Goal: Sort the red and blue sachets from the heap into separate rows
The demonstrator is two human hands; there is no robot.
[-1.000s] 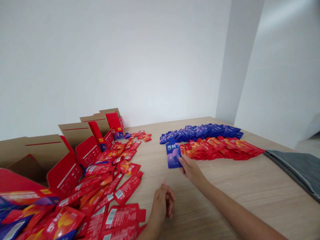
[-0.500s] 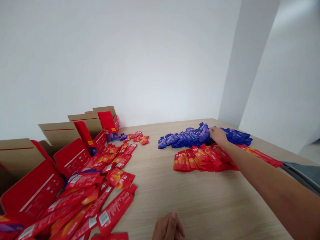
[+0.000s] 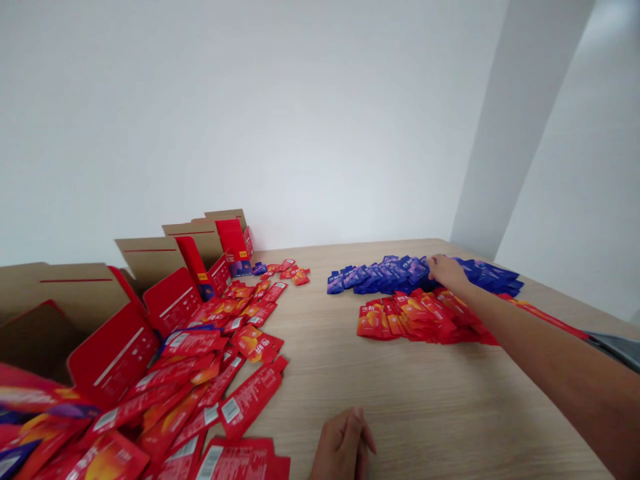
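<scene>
My right hand (image 3: 447, 272) reaches across the table to a long overlapping row of blue pouches (image 3: 393, 275). Its fingers are bent together on a blue pouch in the middle of that row; the fingertips are partly hidden. Just below my right forearm lies a row of red and orange pouches (image 3: 400, 317). Near the bottom edge my left hand (image 3: 345, 443) rests above the wood, fingers curled together, with nothing visible in it. Loose red pouches (image 3: 250, 393) lie to its left.
Several open red cardboard boxes (image 3: 113, 353) with raised brown flaps line the left side. A heap of red pouches (image 3: 165, 400) with a few blue ones lies before them. Smaller pouches (image 3: 287, 270) sit farther back on the wooden table (image 3: 320, 360). A white wall stands behind.
The view has turned left, so the scene sits farther right. A blue pouch that stood raised beside my right fingertips now lies lower in the row. My left hand stays curled.
</scene>
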